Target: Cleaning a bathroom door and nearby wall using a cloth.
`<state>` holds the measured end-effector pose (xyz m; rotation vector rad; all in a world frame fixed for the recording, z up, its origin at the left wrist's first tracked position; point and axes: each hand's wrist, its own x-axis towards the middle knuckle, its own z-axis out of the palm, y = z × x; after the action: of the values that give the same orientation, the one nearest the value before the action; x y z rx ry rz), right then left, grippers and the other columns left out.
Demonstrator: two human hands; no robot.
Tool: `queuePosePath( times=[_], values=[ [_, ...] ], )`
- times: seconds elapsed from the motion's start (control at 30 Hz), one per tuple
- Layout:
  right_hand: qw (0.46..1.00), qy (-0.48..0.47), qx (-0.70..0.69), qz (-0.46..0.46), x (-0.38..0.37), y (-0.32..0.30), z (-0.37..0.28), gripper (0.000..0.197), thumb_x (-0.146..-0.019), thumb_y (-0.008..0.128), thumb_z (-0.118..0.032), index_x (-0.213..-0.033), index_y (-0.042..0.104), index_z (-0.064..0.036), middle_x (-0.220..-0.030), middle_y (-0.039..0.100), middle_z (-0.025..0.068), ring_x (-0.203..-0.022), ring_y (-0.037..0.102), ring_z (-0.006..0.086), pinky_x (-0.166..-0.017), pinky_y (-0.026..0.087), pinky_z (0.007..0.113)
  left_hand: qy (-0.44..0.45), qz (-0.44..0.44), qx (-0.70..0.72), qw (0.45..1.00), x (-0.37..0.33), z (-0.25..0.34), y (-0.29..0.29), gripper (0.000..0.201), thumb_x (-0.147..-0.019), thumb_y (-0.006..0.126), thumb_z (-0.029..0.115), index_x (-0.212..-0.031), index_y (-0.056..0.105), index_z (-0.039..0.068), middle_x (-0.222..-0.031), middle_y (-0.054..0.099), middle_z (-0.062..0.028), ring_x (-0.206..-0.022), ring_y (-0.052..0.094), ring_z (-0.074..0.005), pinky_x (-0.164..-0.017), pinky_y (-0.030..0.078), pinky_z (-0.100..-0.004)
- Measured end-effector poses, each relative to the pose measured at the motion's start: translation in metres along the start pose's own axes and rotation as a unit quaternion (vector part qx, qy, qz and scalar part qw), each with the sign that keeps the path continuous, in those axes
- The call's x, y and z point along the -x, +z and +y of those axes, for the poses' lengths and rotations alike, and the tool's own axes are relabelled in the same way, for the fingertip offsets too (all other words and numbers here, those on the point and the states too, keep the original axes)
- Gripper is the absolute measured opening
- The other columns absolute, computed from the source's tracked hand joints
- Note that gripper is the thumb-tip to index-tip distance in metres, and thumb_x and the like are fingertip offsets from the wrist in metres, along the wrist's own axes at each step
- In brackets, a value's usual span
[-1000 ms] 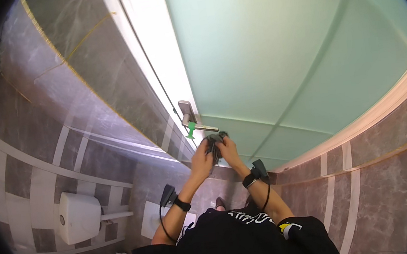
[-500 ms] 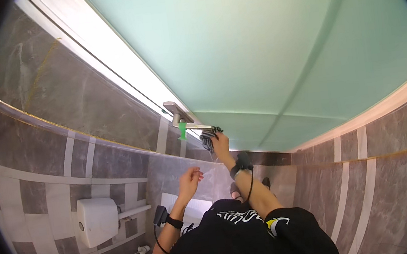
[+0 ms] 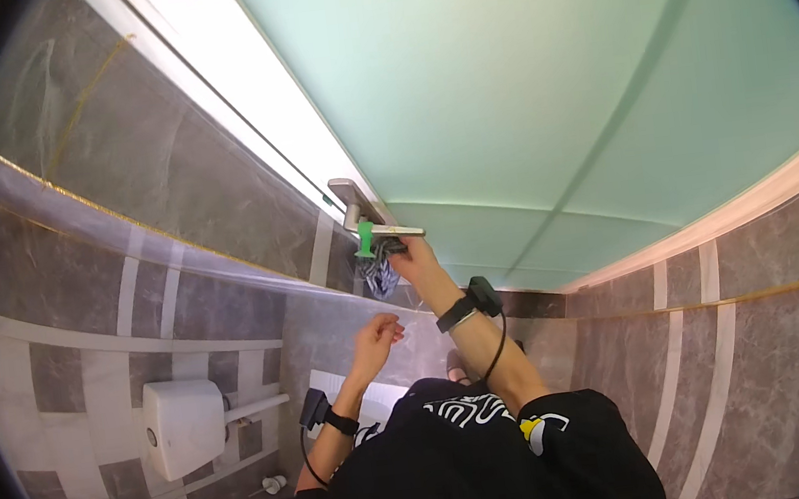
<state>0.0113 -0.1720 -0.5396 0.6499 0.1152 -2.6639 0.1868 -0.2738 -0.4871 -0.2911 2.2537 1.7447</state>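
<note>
A striped grey-and-white cloth is bunched in the fingers of my right hand. It hangs just below the metal lever door handle, and the fingertips are up against the lever's underside. How firmly cloth and metal touch is hard to see. A green strip dangles from the lever near its base plate. The handle is on the white edge of a frosted green glass door. My left hand is held in the air lower down, empty, its fingers loosely curled and partly apart.
On the left, a white toilet cistern stands by the tiled wall, with a small white object near the floor. Grey marble-patterned tiles cover the right wall. My shoe shows on the floor.
My right hand and the cloth have moved left along the underside of the lever, from its free end toward the green strip. More of the cloth hangs down. The left hand has barely moved.
</note>
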Motion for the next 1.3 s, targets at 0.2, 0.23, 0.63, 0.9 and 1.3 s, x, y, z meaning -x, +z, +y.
queuePosePath(
  times=[0.2, 0.23, 0.63, 0.9, 1.3],
  values=[
    [0.998, -0.013, 0.016, 0.056, -0.020, -0.013, -0.021, 0.024, -0.091, 0.047, 0.004, -0.111, 0.058, -0.0019, -0.111, 0.063, 0.0149, -0.102, 0.061, 0.0254, -0.089, 0.052, 0.037, 0.033, -0.033, 0.017, 0.999, -0.020, 0.011, 0.012, 0.023, -0.097, 0.048, 0.014, -0.110, 0.058, -0.003, -0.091, 0.067, -0.0125, -0.080, 0.066, -0.0178, -0.072, 0.053, -0.0287],
    [0.993, -0.019, 0.073, 0.090, -0.011, -0.005, -0.008, 0.022, -0.088, 0.054, -0.001, -0.108, 0.060, 0.0008, -0.105, 0.065, 0.0162, -0.096, 0.063, 0.0254, -0.082, 0.052, 0.033, 0.022, -0.015, 0.022, 0.999, -0.014, 0.010, 0.008, 0.023, -0.097, 0.049, 0.014, -0.110, 0.058, -0.003, -0.090, 0.067, -0.0124, -0.080, 0.066, -0.0176, -0.072, 0.052, -0.0287],
    [0.574, -0.173, 0.791, 0.122, -0.053, -0.115, 0.010, 0.028, -0.071, 0.064, -0.011, -0.093, 0.064, 0.0070, -0.087, 0.066, 0.0269, -0.089, 0.064, 0.0411, -0.079, 0.049, 0.044, -0.013, 0.127, 0.020, 0.992, 0.068, -0.013, -0.054, 0.019, -0.096, 0.053, 0.010, -0.106, 0.061, -0.004, -0.085, 0.067, -0.0111, -0.076, 0.065, -0.0158, -0.070, 0.053, -0.0269],
    [0.679, -0.151, 0.712, -0.094, 0.008, -0.009, 0.018, 0.028, -0.078, 0.066, -0.010, -0.102, 0.061, 0.0031, -0.097, 0.065, 0.0209, -0.096, 0.063, 0.0335, -0.082, 0.049, 0.043, -0.078, 0.119, -0.002, 0.990, 0.078, -0.039, -0.063, 0.017, -0.095, 0.053, 0.008, -0.103, 0.061, -0.003, -0.085, 0.068, -0.0109, -0.076, 0.065, -0.0150, -0.067, 0.053, -0.0262],
    [0.940, -0.062, 0.189, 0.278, -0.076, -0.090, -0.003, 0.025, -0.085, 0.058, 0.000, -0.110, 0.058, -0.0008, -0.102, 0.065, 0.0150, -0.087, 0.065, 0.0255, -0.072, 0.053, 0.039, 0.037, 0.033, -0.043, 0.998, 0.033, -0.005, -0.018, 0.018, -0.093, 0.053, 0.008, -0.106, 0.059, -0.004, -0.084, 0.067, -0.0141, -0.078, 0.067, -0.0174, -0.071, 0.053, -0.0282]
  ],
)
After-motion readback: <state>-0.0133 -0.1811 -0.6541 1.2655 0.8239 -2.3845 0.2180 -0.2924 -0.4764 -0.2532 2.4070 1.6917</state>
